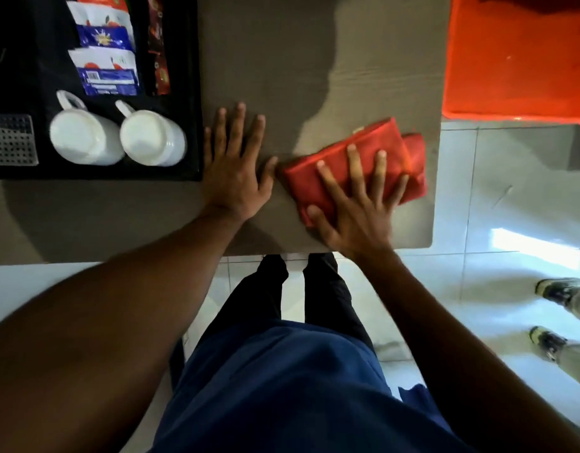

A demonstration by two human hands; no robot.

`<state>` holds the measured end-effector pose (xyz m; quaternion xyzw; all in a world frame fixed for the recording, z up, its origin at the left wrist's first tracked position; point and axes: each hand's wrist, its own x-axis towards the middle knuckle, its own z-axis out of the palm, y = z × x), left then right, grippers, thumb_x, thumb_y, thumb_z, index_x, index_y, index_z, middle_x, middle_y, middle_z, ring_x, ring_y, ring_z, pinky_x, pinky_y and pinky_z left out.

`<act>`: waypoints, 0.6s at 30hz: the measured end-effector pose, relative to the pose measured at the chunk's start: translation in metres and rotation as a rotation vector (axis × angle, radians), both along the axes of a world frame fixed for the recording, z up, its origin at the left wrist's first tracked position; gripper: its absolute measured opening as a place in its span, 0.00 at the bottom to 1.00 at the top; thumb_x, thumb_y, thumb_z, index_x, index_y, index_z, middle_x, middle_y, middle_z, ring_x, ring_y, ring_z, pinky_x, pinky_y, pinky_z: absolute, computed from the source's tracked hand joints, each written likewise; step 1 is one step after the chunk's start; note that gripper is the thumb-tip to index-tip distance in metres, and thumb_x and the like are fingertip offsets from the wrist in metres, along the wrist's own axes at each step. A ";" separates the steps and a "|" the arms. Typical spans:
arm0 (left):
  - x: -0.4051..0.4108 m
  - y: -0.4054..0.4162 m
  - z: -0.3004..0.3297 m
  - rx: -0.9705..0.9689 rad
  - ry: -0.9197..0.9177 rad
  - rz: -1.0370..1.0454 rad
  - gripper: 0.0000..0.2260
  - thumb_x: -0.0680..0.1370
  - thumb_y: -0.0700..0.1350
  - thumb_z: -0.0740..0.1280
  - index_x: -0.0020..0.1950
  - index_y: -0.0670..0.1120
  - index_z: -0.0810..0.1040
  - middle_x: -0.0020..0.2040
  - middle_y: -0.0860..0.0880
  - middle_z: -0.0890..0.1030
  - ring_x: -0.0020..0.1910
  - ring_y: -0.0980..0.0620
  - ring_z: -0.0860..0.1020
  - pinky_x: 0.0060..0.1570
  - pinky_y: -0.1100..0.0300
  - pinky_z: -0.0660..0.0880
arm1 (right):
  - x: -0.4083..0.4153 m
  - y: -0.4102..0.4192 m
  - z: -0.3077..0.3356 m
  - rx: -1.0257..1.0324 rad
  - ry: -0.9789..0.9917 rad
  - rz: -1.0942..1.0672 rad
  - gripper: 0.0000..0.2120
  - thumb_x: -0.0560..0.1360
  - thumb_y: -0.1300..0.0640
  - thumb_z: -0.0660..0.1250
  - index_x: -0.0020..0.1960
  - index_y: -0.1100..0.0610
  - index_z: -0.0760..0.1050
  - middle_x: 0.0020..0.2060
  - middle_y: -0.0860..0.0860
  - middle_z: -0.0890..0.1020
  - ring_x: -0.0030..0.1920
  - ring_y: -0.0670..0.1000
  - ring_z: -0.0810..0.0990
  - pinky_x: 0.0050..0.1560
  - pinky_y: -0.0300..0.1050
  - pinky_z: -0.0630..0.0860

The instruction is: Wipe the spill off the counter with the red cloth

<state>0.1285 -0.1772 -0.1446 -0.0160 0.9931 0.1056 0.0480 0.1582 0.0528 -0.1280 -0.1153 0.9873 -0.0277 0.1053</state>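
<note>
A folded red cloth [373, 148] lies flat on the grey-brown counter [265, 53], close to its right edge. My right hand [357, 204] presses down on the cloth with fingers spread. My left hand [233, 165] rests flat on the bare counter just left of the cloth, fingers apart and holding nothing, its thumb almost touching the cloth's left corner. I cannot make out a distinct spill on the surface; only shadows cross it.
A black tray [184, 171] at the left holds two white cups [82, 138] and several sachets [105, 70], right beside my left hand. An orange surface [511, 60] stands at the back right. Another person's shoes [556, 292] are on the white tiled floor.
</note>
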 end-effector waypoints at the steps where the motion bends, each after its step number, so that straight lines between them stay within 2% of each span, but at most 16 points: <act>1: 0.001 0.000 -0.001 -0.009 0.001 0.006 0.30 0.81 0.59 0.58 0.82 0.50 0.61 0.83 0.41 0.59 0.82 0.36 0.55 0.80 0.38 0.53 | -0.001 0.011 0.000 0.008 -0.009 -0.029 0.35 0.76 0.26 0.55 0.80 0.35 0.61 0.83 0.52 0.60 0.82 0.68 0.56 0.74 0.79 0.50; 3: 0.002 0.001 -0.002 -0.011 0.004 0.014 0.30 0.82 0.59 0.57 0.82 0.50 0.60 0.83 0.41 0.59 0.82 0.36 0.56 0.80 0.38 0.53 | -0.026 0.015 -0.004 0.021 -0.001 -0.150 0.36 0.75 0.25 0.54 0.80 0.35 0.59 0.83 0.52 0.59 0.82 0.69 0.55 0.73 0.81 0.50; 6: 0.002 0.003 -0.002 0.005 0.020 -0.005 0.29 0.82 0.59 0.57 0.82 0.49 0.61 0.83 0.40 0.59 0.82 0.35 0.56 0.80 0.37 0.53 | -0.070 -0.023 -0.013 -0.024 0.033 -0.323 0.37 0.74 0.25 0.53 0.80 0.36 0.58 0.83 0.54 0.58 0.81 0.73 0.53 0.70 0.85 0.47; 9: 0.006 0.001 0.000 0.002 0.001 -0.001 0.29 0.82 0.57 0.56 0.82 0.48 0.60 0.83 0.40 0.59 0.82 0.36 0.55 0.80 0.39 0.52 | -0.043 -0.054 -0.012 -0.049 0.024 -0.242 0.37 0.74 0.26 0.54 0.80 0.36 0.58 0.83 0.54 0.58 0.81 0.72 0.54 0.70 0.85 0.46; 12: 0.032 0.001 0.002 -0.005 -0.001 -0.024 0.29 0.82 0.55 0.56 0.82 0.47 0.59 0.83 0.40 0.58 0.82 0.36 0.55 0.80 0.42 0.53 | 0.032 -0.021 -0.006 0.040 0.021 -0.126 0.35 0.76 0.24 0.51 0.80 0.34 0.56 0.84 0.50 0.58 0.82 0.69 0.54 0.72 0.82 0.50; 14: 0.061 -0.002 0.001 -0.017 0.008 -0.043 0.28 0.83 0.56 0.55 0.82 0.48 0.59 0.83 0.40 0.58 0.82 0.37 0.56 0.80 0.42 0.55 | 0.046 0.007 -0.002 0.049 -0.033 -0.178 0.37 0.74 0.23 0.51 0.80 0.33 0.55 0.84 0.50 0.55 0.83 0.69 0.52 0.71 0.84 0.50; 18: 0.100 -0.019 -0.004 -0.046 0.030 -0.053 0.28 0.84 0.59 0.53 0.83 0.51 0.58 0.83 0.44 0.59 0.82 0.41 0.56 0.79 0.40 0.55 | -0.016 -0.009 -0.007 -0.051 -0.046 -0.399 0.39 0.73 0.22 0.51 0.80 0.32 0.50 0.85 0.51 0.50 0.82 0.73 0.45 0.68 0.87 0.45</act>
